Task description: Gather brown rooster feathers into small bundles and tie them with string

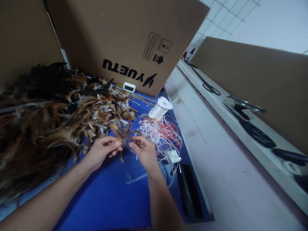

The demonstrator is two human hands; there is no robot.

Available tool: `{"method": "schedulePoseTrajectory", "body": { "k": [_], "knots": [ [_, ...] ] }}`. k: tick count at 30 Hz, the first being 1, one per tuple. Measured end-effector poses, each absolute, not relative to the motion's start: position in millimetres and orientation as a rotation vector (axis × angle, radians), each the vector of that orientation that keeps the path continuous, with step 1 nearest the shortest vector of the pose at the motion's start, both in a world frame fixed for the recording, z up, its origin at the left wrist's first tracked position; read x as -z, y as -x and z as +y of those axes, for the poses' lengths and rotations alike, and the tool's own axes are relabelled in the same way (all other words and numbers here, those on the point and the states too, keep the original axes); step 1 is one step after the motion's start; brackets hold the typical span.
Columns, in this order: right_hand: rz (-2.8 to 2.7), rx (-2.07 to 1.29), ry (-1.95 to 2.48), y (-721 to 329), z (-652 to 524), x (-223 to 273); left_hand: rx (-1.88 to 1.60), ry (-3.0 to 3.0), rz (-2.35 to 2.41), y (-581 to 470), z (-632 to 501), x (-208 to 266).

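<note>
Over the blue tabletop, my left hand pinches a small bunch of brown feathers between thumb and fingers. The feather tips fan upward. My right hand is close beside the bunch, thumb and forefinger brought together at its right side. Whatever is between those fingertips is blurred, though a pale thin strand shows near them. To the left spreads a large heap of brown, black and white feathers. Just beyond my right hand lies a tangle of white and red strips.
A white spool stands behind the tangle. A white adapter with a cable and a black glossy object lie at right. A cardboard box rises behind a small digital display. Scissors rest on the right ledge.
</note>
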State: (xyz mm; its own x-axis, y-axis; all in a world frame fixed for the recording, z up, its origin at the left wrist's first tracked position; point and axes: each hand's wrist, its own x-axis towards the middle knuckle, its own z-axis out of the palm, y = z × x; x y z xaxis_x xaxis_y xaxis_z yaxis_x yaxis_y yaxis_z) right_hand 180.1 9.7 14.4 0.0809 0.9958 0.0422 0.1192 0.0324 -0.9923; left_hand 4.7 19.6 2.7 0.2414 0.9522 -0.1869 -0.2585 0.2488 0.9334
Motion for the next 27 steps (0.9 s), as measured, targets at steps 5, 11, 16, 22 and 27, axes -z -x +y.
{"method": "schedulePoseTrajectory", "body": {
  "k": [5, 11, 16, 22, 27],
  "knots": [
    [-1.508, -0.829, 1.365, -182, 8, -15, -1.166, -0.847, 0.927, -2, 23, -6],
    [-1.853, -0.674, 1.508, -177, 3, -14, -1.264, -0.792, 0.906, -1, 26, -12],
    [-1.916, -0.466, 1.741, -163, 1, -4, -1.294, -0.795, 0.907, 0, 27, -11],
    [-1.923, -0.394, 1.895, -154, 2, 5, -1.300, -0.817, 0.903, 0, 27, -9],
    [-1.895, -0.443, 1.915, -155, 4, 8, -1.296, -0.830, 0.895, -1, 27, -8]
  ]
}}
